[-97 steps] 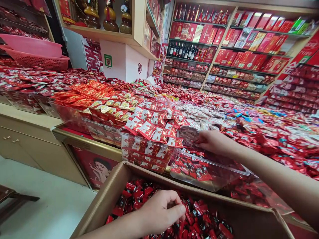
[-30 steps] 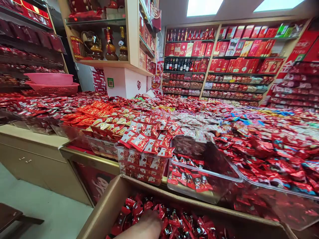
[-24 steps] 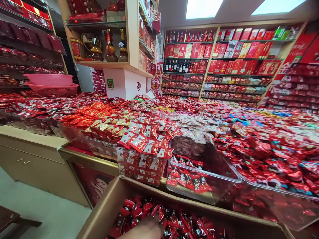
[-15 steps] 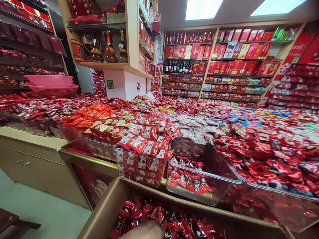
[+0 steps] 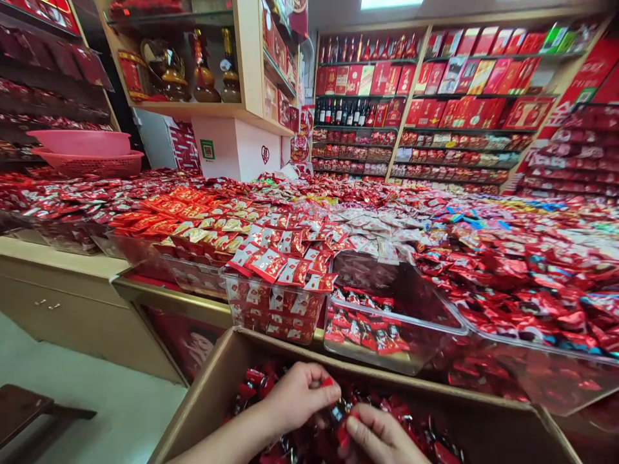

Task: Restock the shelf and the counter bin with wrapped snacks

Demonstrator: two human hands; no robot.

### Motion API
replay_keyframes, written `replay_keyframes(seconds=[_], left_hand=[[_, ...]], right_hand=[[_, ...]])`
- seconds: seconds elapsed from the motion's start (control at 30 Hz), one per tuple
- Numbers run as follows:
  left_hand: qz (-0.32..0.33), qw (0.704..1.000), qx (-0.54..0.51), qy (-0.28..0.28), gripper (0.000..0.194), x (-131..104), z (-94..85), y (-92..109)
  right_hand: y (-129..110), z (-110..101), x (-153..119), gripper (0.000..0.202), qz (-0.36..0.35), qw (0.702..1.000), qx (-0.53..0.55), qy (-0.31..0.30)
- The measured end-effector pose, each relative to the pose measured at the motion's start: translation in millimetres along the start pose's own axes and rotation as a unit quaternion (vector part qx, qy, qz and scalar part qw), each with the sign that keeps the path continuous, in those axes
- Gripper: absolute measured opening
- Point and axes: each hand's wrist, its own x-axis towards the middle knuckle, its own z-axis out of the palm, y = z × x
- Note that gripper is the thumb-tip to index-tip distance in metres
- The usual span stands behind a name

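Observation:
Both of my hands are inside a brown cardboard box [image 5: 227, 370] at the bottom of the view, filled with small red and black wrapped candies [image 5: 251, 380]. My left hand [image 5: 297, 394] curls around some of those candies, a red wrapper showing at its fingertips. My right hand [image 5: 380, 437] comes in from below and pinches candies right beside it, the fingertips of both hands nearly touching. Just beyond the box stands a clear plastic bin [image 5: 425, 351], partly filled with the same red candies.
A second clear bin [image 5: 251, 303] heaped with red-and-white packets sits left of the partly filled one. The wide counter beyond is covered with red sweets. Pink baskets [image 5: 82, 151] stand at the far left; shelves of red boxes [image 5: 459, 84] line the back wall.
My right hand has left the clear bin and come down into the cardboard box beside my left hand. The view has tipped down a little, showing both hands.

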Motion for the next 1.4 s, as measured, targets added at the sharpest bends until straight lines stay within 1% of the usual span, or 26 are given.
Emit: replay_keyframes(seconds=[0.03,0.07,0.2,0.3,0.37,0.53,0.7,0.8,0.87,0.9,1.0,1.07,1.13,1.23,1.3,1.4], left_hand=[[0.0,1.0,-0.022,0.004,0.039,0,-0.6,2],[-0.005,0.999,-0.038,0.003,0.04,0,-1.1,3],[-0.036,0.996,-0.08,-0.027,0.041,-3,-1.7,8],[-0.043,0.994,-0.094,-0.044,0.041,-5,-1.0,10],[-0.033,0.995,-0.082,-0.053,0.037,-5,-0.8,10],[-0.01,0.998,-0.033,-0.043,0.028,-3,-1.7,8],[-0.021,0.999,-0.002,-0.034,0.023,-4,-2.9,9],[-0.026,0.998,0.058,-0.027,0.025,-4,-3.3,5],[-0.025,0.994,0.102,-0.014,0.027,-3,-3.0,1],[-0.023,0.993,0.118,-0.003,0.025,-3,-2.5,-1],[-0.023,0.988,0.145,0.043,0.017,-2,0.0,-7],[-0.028,0.986,0.15,0.06,0.015,-2,2.6,-10],[-0.035,0.987,0.145,0.055,0.013,-3,5.7,-11],[-0.054,0.994,0.093,0.022,0.015,-5,9.7,-11],[-0.068,0.996,0.054,0.0,0.023,-6,11.5,-10],[-0.088,0.996,0.019,-0.026,0.043,-6,12.9,-9]], right_hand=[[-4,0,-2,0.047,0.004,0.998,0.055,0.01],[-9,0,-4,0.045,0.005,0.996,0.084,0.017],[-22,-1,-9,0.04,0.011,0.992,0.126,0.028],[-20,-2,-8,0.039,0.023,0.989,0.141,0.039],[-17,-2,-7,0.04,0.027,0.988,0.146,0.043],[-9,0,-5,0.039,0.044,0.988,0.134,0.065],[-11,-3,-6,0.038,0.022,0.995,0.061,0.074],[-12,-6,-6,0.036,0.008,0.996,0.003,0.083],[-12,-7,-6,0.033,0.004,0.994,-0.059,0.094],[-12,-7,-6,0.031,0.001,0.989,-0.101,0.109],[-12,-4,-8,0.024,-0.028,0.961,-0.225,0.161],[-11,0,-10,0.021,-0.044,0.951,-0.263,0.158],[-7,3,-10,0.025,-0.054,0.949,-0.286,0.125],[3,5,-8,0.039,-0.088,0.939,-0.32,0.095],[10,4,-6,0.043,-0.099,0.933,-0.332,0.093],[17,4,-3,0.035,-0.065,0.927,-0.353,0.107]])
